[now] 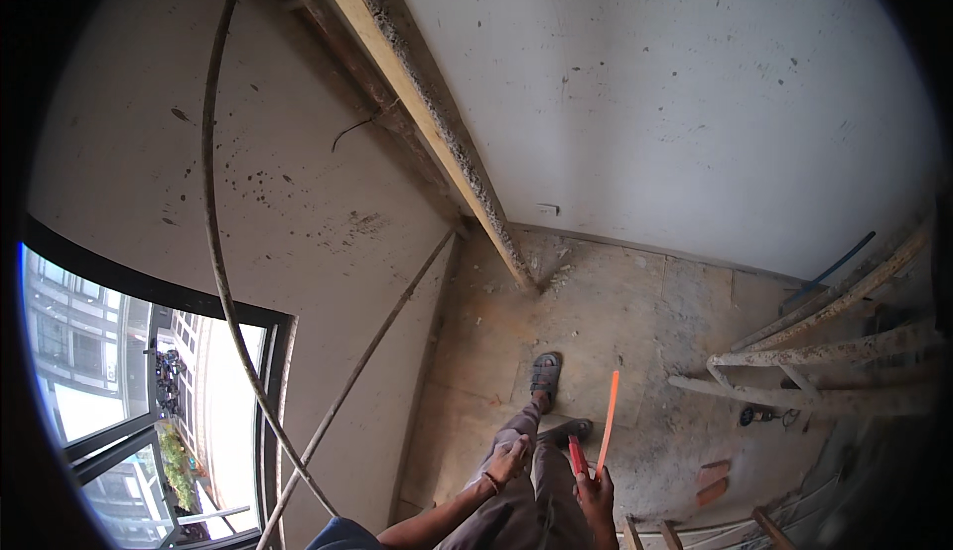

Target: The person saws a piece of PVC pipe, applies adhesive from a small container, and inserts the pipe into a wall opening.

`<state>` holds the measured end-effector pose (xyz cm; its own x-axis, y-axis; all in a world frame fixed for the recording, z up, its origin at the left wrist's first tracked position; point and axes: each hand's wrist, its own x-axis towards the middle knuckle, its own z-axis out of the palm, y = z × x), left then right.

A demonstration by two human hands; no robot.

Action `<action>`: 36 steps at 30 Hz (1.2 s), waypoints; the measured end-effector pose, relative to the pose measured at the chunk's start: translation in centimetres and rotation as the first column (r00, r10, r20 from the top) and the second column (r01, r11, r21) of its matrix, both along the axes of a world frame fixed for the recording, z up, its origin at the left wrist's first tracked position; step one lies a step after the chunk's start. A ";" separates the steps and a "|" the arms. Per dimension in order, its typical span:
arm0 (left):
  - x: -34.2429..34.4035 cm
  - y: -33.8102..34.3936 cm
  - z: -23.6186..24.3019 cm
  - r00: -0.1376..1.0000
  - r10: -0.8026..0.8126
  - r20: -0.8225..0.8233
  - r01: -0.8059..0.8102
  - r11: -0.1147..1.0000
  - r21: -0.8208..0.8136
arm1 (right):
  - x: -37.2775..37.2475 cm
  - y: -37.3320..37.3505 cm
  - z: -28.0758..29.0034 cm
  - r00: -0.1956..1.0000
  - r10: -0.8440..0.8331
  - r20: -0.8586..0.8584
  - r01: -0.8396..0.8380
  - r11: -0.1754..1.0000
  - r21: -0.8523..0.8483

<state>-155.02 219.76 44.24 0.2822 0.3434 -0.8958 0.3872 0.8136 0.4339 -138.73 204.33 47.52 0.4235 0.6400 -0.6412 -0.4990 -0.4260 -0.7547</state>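
Head view: a thin orange rod (607,421) is gripped at its lower end by the right hand (594,495), fingers closed round it, w/ a red-handled tool (576,454) seemingly held alongside. Rod is angled up over the dusty floor (635,312). Left hand (506,461) is rested loosely curled on the left knee (nothing seen in it). A plank (427,103) is propped in the corner, wooden ladder (824,356) at right.

One head-worn fisheye view looks steeply down from high up; the floor (596,312) lies far below, walls bend at the rim, a window (149,401) sits near left
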 end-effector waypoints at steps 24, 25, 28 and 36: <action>2.3 -6.6 -0.7 0.918 -0.100 0.384 0.096 0.995 0.031 | -2.6 -2.7 -4.4 0.996 0.062 0.067 -0.060 0.998 -0.032; 2.6 -6.0 -0.2 0.914 -0.094 0.396 0.109 0.994 -0.016 | -2.2 -2.4 -3.7 0.996 0.057 0.073 -0.055 0.998 -0.036; 1.4 -6.1 -1.5 0.904 0.042 0.426 0.017 0.991 -0.134 | -2.4 -1.1 -2.0 0.995 0.065 0.071 -0.064 0.998 -0.015; -0.3 -1.6 -1.5 0.931 0.090 0.355 -0.095 0.995 -0.005 | -0.8 2.2 0.4 0.997 0.071 0.025 -0.071 0.997 -0.021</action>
<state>-155.32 218.11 42.69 0.5467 0.3936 -0.7391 0.1300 0.8321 0.5392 -139.52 206.56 47.97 0.3938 0.6561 -0.6438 -0.4477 -0.4748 -0.7577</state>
